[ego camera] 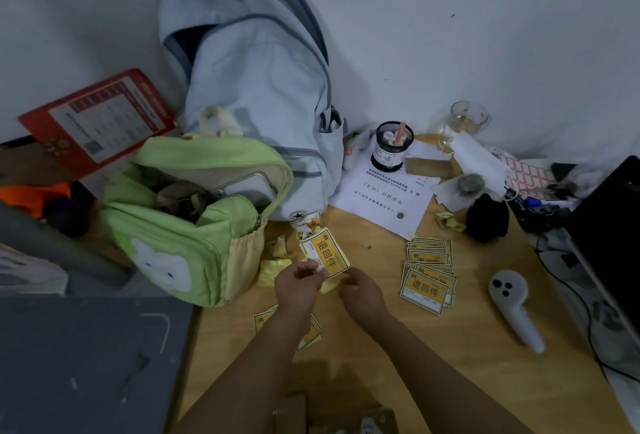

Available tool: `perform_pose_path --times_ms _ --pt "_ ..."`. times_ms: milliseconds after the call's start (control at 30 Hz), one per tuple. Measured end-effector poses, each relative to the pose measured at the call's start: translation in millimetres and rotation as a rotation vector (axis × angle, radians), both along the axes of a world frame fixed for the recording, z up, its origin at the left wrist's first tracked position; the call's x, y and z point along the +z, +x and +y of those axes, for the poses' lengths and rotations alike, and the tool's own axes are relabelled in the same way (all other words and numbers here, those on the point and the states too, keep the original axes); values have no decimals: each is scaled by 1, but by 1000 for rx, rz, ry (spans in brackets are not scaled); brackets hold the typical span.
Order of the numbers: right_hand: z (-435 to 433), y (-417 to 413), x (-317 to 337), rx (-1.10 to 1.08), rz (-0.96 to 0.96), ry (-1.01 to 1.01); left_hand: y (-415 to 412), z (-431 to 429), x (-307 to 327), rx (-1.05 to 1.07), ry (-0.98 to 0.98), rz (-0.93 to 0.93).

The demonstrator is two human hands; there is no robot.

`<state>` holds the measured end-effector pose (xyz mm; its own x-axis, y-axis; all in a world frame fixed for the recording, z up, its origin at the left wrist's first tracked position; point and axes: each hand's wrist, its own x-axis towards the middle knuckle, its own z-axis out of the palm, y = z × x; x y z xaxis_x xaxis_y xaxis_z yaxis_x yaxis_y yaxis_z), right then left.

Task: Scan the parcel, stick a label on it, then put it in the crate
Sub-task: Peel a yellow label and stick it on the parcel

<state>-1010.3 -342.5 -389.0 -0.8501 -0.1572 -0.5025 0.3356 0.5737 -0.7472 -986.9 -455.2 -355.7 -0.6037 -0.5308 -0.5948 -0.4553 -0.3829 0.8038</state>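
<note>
My left hand (298, 283) and my right hand (362, 289) meet over the wooden desk (433, 364), both pinching a yellow label (327, 253) with black characters; its yellowish backing paper hangs between my fingers. A fanned stack of the same yellow labels (427, 274) lies to the right of my hands. One more label (313, 331) sits partly under my left forearm. A white handheld scanner (516, 307) lies at the right. Brown parcel tops (294, 413) show at the bottom edge.
A green backpack (194, 218) stands open at the left, a pale blue backpack (252, 87) behind it. Crumpled backing scraps (273, 269), a printed sheet (384, 198), a mesh pen cup (393, 149), a glass (464, 121), cables and a dark monitor (613, 236) crowd the right.
</note>
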Motion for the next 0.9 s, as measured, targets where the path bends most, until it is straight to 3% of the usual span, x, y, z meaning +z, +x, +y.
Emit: perform_pose_path --times_ms 67,133,367,567,667,900 --pt "-2 -1 8 -393 -209 -349 4 0 -1 -14 11 0" --pt "-1 -4 15 -532 -354 -537 7 0 -2 -36 11 -3" --pt "-3 -9 31 -454 -309 -493 9 -5 4 -144 -62 24" --pt "-7 -9 62 -390 -188 -510 14 -12 29 -499 -718 109" --pt "-8 -3 88 -347 -113 -555 20 -13 50 -569 -915 167" --pt "-5 31 170 -238 70 -648 49 -7 120 -527 -822 494"
